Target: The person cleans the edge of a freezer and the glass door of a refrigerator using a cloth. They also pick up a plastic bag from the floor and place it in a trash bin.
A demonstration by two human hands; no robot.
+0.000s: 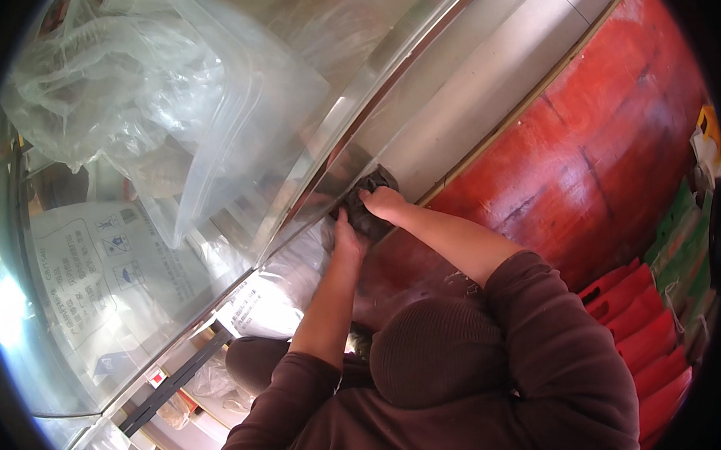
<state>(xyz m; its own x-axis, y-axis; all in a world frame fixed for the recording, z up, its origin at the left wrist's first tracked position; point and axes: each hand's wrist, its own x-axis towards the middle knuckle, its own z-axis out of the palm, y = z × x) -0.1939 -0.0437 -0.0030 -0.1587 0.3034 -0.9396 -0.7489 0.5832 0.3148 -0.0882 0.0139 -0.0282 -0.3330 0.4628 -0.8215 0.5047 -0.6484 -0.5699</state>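
A crumpled dark cloth (371, 221) is bunched between my hands, close against the lower edge of a clear glass panel (401, 127). My right hand (384, 202) grips the cloth from above, its fingertips partly buried in the folds. On the cloth's near left side is my left hand (350, 239), thumb pointing up along the glass edge and its other fingers hidden by the cloth. Just left of that hand lies a white plastic bag (298, 261) bearing print.
Behind the glass on the left are clear plastic bags (119, 88), a translucent plastic lid (219, 134) and a printed white package (117, 262). A worn red surface (557, 143) spreads to the right. Red corrugated sheets (640, 321) stand near my right elbow, with shelves (207, 423) at lower left.
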